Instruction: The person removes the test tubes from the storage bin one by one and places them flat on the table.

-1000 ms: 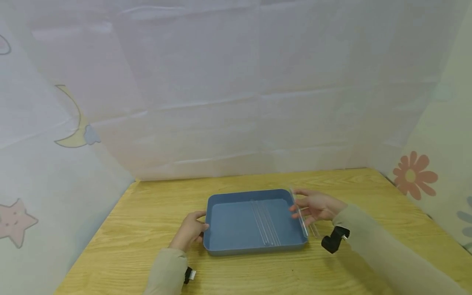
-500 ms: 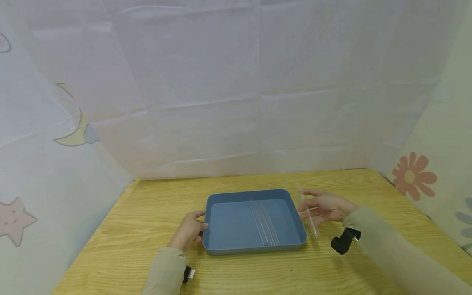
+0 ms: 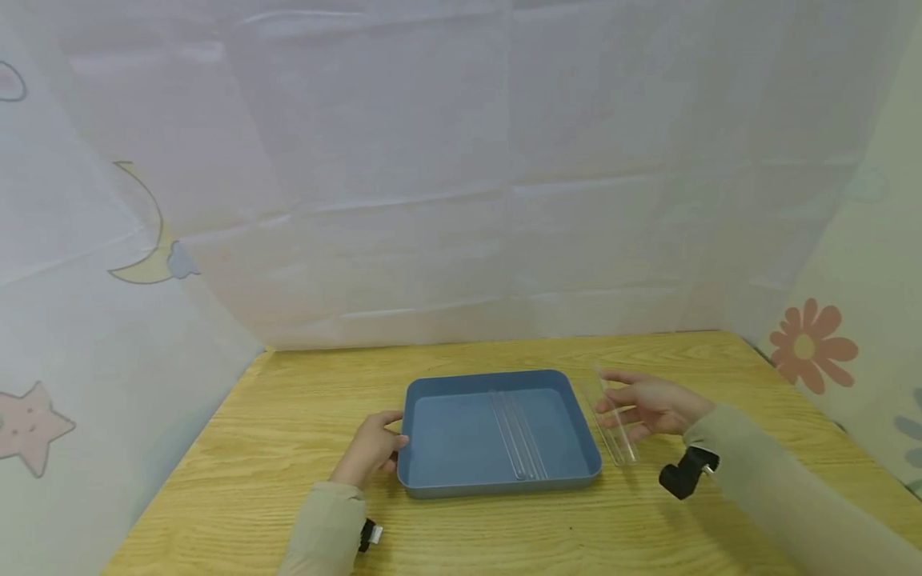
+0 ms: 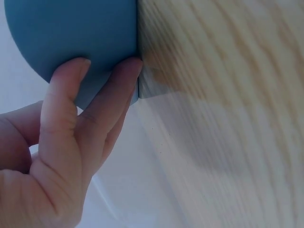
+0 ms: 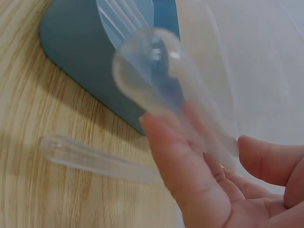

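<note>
My right hand [image 3: 651,404] holds a clear test tube [image 3: 627,442] between thumb and fingers, just right of the blue tray [image 3: 497,487]. In the right wrist view the rounded end of this test tube [image 5: 147,61] points toward the camera, tilted above the table. A second test tube [image 3: 609,445] lies on the table beside the tray's right wall. Several more test tubes [image 3: 520,440] lie side by side inside the tray, right of its middle. At the tray's left side, my left hand [image 3: 370,448] touches the outer wall with fairly straight fingers [image 4: 128,71].
The wooden table [image 3: 475,536] extends around the tray. Behind it hangs a pale creased sheet [image 3: 461,240], and printed sheets stand at left and right. A black wrist camera mount [image 3: 684,474] sits on the right sleeve.
My right hand has moved right with the test tube, from over the tray's right rim to beside the tray, above the tube on the table. The left hand and tray stay in place.
</note>
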Tool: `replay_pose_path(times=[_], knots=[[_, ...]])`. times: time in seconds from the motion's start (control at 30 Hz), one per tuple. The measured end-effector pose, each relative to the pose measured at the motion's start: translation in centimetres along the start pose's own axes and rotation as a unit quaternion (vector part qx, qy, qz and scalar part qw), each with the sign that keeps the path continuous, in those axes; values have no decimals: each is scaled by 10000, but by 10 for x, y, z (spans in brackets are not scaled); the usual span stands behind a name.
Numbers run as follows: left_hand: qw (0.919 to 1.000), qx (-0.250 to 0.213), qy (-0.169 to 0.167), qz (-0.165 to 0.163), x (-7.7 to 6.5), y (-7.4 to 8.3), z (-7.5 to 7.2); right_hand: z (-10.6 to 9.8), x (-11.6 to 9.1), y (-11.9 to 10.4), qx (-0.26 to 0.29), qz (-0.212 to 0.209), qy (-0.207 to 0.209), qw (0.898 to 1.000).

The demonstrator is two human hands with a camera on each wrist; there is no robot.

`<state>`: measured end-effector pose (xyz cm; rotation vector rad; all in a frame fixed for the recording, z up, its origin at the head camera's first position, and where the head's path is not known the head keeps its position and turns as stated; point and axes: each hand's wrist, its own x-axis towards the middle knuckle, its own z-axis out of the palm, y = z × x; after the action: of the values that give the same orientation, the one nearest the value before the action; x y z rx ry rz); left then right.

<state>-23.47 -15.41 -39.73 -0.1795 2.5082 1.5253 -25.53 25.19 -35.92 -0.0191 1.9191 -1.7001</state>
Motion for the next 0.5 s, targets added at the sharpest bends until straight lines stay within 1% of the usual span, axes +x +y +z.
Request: replay_pose_path(times=[0.23,0.5], knots=[[10000,57,37,21,0,0,2,-8,-2,6,41,-12,-52,10000],[10000,3,54,32,1,-1,3,-18,2,15,8,13,34,10000]])
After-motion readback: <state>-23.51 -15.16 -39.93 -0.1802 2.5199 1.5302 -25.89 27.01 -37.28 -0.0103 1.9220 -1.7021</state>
